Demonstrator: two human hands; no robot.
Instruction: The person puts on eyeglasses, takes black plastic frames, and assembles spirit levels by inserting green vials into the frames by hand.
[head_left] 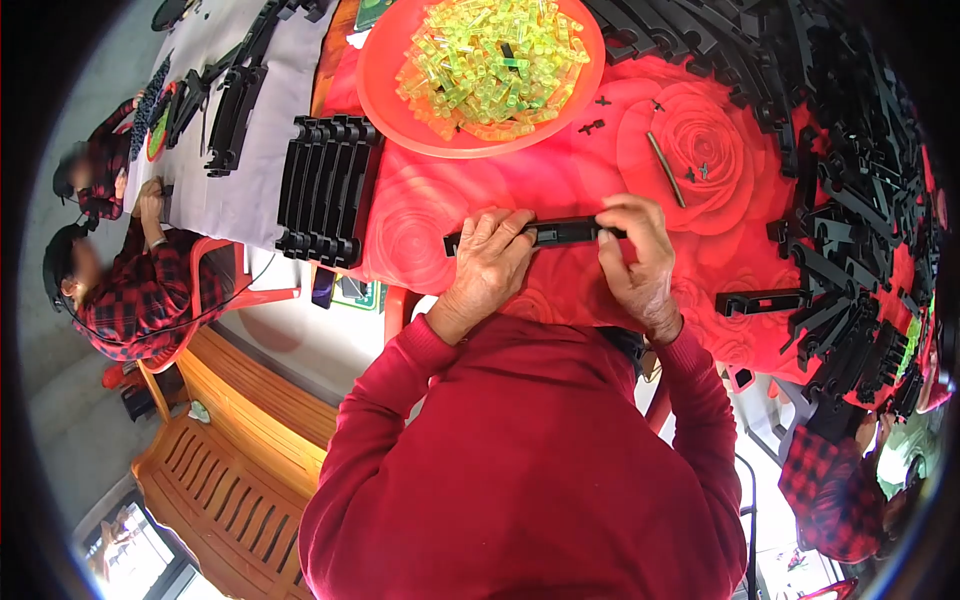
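Note:
A long, narrow black plastic housing (565, 233) lies across the red rose-patterned tablecloth near the front edge. My left hand (488, 255) closes over its left part, fingers bent on top. At the right end, my right hand (642, 260) grips it between curled fingers and thumb. A dark recess shows along the middle of the housing; both ends are partly covered by my fingers. Beyond my hands stands a red bowl (385, 125) heaped with translucent yellow-green plastic pieces (490, 70). A thin metal rod (663, 168) lies on the cloth beyond my right hand.
Several black housings (328, 190) stand in a neat row at the left. Many more (840, 260) are heaped along the right side. Small black clips (592, 126) dot the cloth. Seated people (140, 300) work at the left table; another person (830, 490) sits at the right.

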